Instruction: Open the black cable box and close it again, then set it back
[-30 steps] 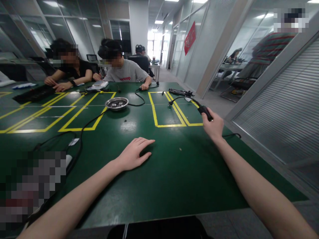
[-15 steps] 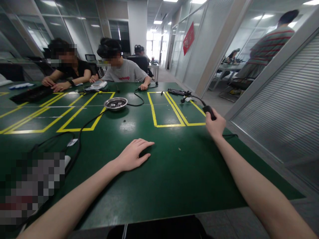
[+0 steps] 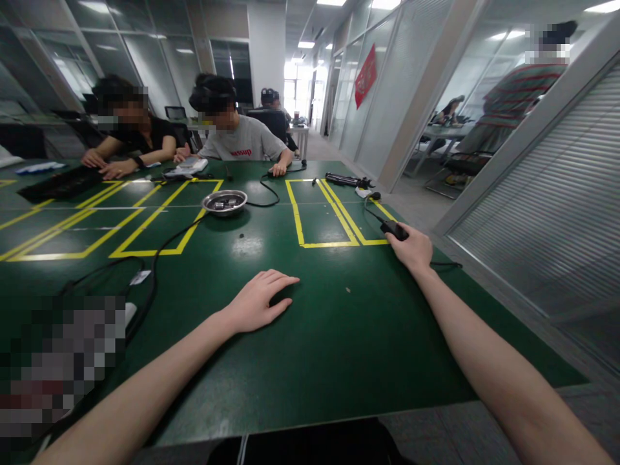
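My right hand (image 3: 414, 248) grips a black power adapter (image 3: 393, 228) low at the table's right side, by the corner of a yellow tape outline (image 3: 375, 241). From the adapter a black cord runs up to a plug (image 3: 374, 196) lying on the table; another stretch of cable (image 3: 448, 264) shows to the right of my wrist. My left hand (image 3: 261, 302) lies palm down on the green table (image 3: 310, 361), fingers stretched out and holding nothing. The adapter's underside is hidden by my fingers, so I cannot tell whether it touches the table.
A steel bowl (image 3: 225, 203) with small metal parts stands mid-table. Behind it, a folded black tripod (image 3: 347, 180) lies at the far edge. Black cables (image 3: 155, 271) run along the left beside a blurred-out object (image 3: 62, 361). Two people sit across the table, one with a hand (image 3: 279, 169) on a corded device.
My right hand has lowered the power adapter and shifted slightly left. The adapter has tipped flatter, and the plug on its cord has moved right. My left hand stays in place.
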The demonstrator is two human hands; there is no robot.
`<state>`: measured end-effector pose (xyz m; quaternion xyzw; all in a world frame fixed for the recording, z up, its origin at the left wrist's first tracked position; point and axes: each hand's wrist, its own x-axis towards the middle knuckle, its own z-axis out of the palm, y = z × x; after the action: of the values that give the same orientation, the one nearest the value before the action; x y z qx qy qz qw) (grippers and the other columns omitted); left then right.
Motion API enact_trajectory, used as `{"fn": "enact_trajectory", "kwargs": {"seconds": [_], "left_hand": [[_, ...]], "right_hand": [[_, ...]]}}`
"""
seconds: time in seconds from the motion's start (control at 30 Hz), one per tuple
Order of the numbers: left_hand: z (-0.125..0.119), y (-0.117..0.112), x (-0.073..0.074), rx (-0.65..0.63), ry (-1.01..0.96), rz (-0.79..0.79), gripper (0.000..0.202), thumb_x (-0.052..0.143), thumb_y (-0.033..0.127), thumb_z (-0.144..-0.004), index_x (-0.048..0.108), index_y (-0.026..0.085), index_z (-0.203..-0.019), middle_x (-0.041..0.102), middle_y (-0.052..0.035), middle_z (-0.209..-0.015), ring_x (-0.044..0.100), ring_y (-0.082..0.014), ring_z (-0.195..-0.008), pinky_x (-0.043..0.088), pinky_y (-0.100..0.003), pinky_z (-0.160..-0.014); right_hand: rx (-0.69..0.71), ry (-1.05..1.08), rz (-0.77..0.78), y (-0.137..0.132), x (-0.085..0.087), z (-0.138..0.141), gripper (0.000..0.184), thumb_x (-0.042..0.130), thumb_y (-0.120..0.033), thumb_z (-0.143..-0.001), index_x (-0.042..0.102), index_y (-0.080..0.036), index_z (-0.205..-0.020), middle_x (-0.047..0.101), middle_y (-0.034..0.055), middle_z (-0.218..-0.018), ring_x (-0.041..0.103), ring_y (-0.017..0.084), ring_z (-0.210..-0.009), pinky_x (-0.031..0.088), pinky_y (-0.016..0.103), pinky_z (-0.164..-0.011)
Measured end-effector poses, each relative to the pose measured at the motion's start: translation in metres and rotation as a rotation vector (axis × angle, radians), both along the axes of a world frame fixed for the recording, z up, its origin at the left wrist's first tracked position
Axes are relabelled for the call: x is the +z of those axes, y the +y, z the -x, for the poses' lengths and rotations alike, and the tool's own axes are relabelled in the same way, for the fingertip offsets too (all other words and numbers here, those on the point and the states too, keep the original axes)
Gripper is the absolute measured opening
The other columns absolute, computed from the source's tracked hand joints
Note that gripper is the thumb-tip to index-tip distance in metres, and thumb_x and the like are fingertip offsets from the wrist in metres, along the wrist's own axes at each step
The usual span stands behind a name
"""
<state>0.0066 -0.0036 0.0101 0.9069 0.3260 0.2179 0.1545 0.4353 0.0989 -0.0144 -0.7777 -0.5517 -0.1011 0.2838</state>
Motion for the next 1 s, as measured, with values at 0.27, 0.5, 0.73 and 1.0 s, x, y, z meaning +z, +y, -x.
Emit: {"fn": "enact_trajectory", "kwargs": {"seconds": [0.27,0.5,0.73,1.0], "left_hand": [[0.0,0.0,-0.001,-0.002,0.002,-0.006,0.035,0.058,0.026,-0.1,0.061,0.023,-0.135,0.07,-0.0098,-0.129,0.064,-0.0266,-0.119,0.05,-0.047,-0.106],[0.001,0.001,-0.002,-0.013,0.0,-0.017,0.032,0.058,0.026,-0.1,0.063,0.023,-0.131,0.071,-0.0089,-0.128,0.064,-0.0261,-0.12,0.049,-0.047,-0.107],[0.0,0.001,-0.002,-0.02,0.004,-0.016,0.029,0.058,0.026,-0.101,0.066,0.023,-0.128,0.071,-0.0093,-0.127,0.064,-0.0261,-0.119,0.049,-0.047,-0.108],[0.0,0.001,-0.002,-0.029,-0.008,-0.014,0.025,0.057,0.025,-0.101,0.069,0.023,-0.123,0.073,-0.0089,-0.124,0.065,-0.0261,-0.117,0.051,-0.047,-0.104]], "right_hand": [[-0.119,0.061,0.105,0.004,-0.003,0.004,0.049,0.063,-0.052,-0.088,0.076,-0.021,-0.124,0.076,0.0158,-0.109,0.068,0.035,-0.103,0.056,0.042,-0.082],[-0.136,0.115,-0.012,0.009,-0.007,-0.009,0.047,0.047,-0.041,-0.098,0.072,-0.018,-0.13,0.076,0.017,-0.115,0.069,0.033,-0.105,0.054,0.041,-0.088],[-0.154,0.146,0.058,0.011,-0.003,-0.02,0.044,0.044,-0.033,-0.096,0.075,-0.014,-0.123,0.076,0.0189,-0.115,0.07,0.034,-0.106,0.054,0.043,-0.09],[-0.048,0.048,0.149,0.007,0.003,-0.008,0.05,0.059,-0.05,-0.093,0.072,-0.017,-0.128,0.071,0.0181,-0.127,0.07,0.035,-0.108,0.056,0.044,-0.089]]}}
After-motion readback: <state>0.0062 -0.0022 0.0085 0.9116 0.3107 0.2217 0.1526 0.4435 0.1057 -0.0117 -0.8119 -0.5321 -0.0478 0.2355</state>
